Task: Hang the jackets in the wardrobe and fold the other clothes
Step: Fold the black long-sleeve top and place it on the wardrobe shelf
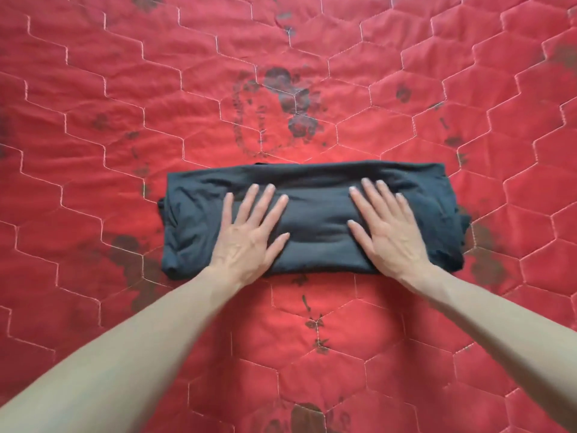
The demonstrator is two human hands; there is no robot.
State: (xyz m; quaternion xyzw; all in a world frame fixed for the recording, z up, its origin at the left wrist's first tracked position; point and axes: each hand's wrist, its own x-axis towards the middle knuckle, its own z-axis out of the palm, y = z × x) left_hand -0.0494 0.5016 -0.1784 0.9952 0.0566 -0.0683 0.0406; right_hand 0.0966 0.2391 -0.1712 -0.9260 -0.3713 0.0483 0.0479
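Head view, left hand [246,242], right hand [392,235] flat on folded dark garment [315,198], red quilt [125,120]

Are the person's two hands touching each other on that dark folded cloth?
Apart. The head view shows the left hand and right hand lying flat on the dark folded garment, with a strip of bare fabric between them.
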